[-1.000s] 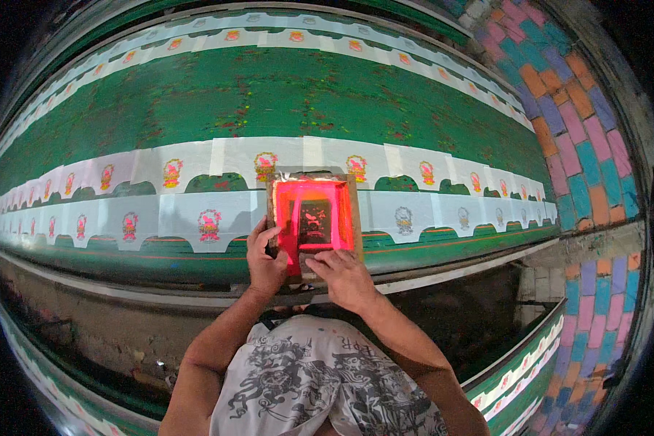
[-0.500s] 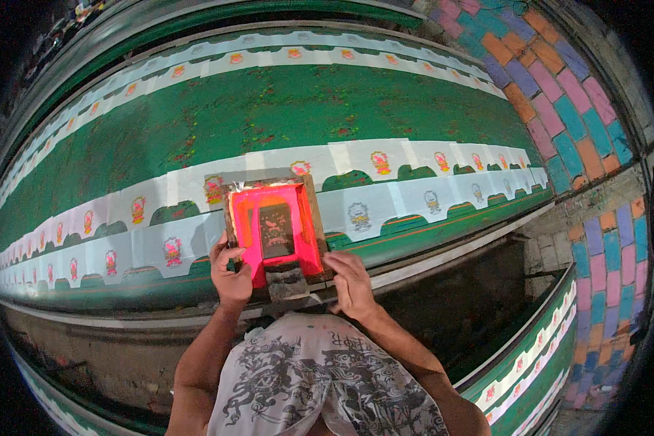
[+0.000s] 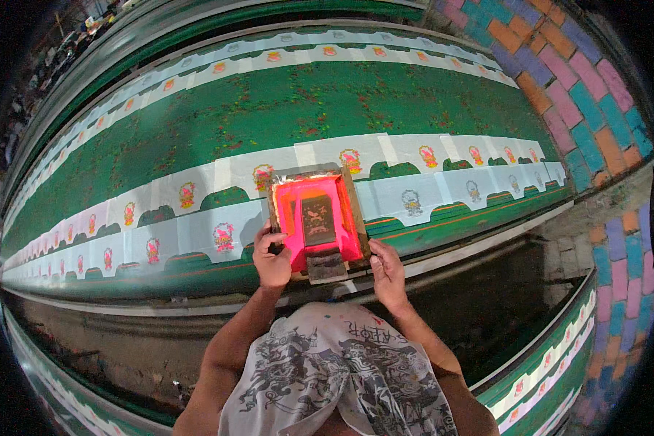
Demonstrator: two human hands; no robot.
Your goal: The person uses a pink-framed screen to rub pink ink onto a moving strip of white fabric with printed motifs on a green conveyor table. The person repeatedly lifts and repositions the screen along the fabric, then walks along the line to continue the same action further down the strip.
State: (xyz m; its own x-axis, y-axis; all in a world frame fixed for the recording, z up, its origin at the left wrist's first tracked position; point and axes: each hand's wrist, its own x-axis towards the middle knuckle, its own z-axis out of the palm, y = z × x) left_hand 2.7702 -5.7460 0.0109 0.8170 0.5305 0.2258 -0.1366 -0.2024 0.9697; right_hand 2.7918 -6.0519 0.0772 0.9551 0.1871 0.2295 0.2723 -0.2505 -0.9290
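Observation:
A small wooden screen-printing frame (image 3: 354, 203), its inside coated with bright pink ink, lies over the near row of white cut pieces on the green table. Across its near end is a dark, flat squeegee-like block (image 3: 327, 267). My left hand (image 3: 272, 263) grips the frame's near left edge, thumb and fingers curled. At the near right corner my right hand (image 3: 388, 270) is closed on the frame's edge. Left of the frame a piece carries a pink and grey print (image 3: 224, 236); to the right, a piece has only a grey print (image 3: 411, 203).
The long green table (image 3: 269, 109) is speckled with ink spots and bears further rows of printed white pieces (image 3: 330, 52) at its far side. Another green table (image 3: 545, 356) stands behind at lower right. Coloured paving (image 3: 596, 109) lies right, beside the table end.
My right hand has gone from loose, extended fingers beside the frame to holding its right edge. The whole view has shifted; the frame stays nearly in place on the table.

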